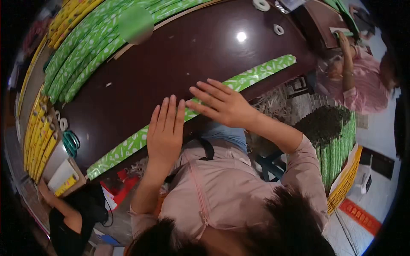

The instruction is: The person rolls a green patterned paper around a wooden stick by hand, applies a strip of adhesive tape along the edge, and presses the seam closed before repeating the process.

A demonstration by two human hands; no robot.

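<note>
A long green roll with a white pattern (pixel 124 150) lies along the near edge of the dark table, slanting up to the right. My left hand (pixel 165 130) rests flat over its middle, fingers stretched out and side by side. Just to the right, my right hand (pixel 222 102) lies over the same roll with its fingers spread, thumb side hard to see. The fingertips of both hands nearly meet. Neither hand is wrapped round the roll, and the part under them is hidden.
Green rolls (pixel 92 55) are stacked at the back left, with yellow rolls (pixel 38 141) beside them. Green-handled scissors (pixel 71 143) and tape rolls (pixel 278 29) lie on the table (pixel 192 47). Co-workers (pixel 363 81) sit at the right and lower left.
</note>
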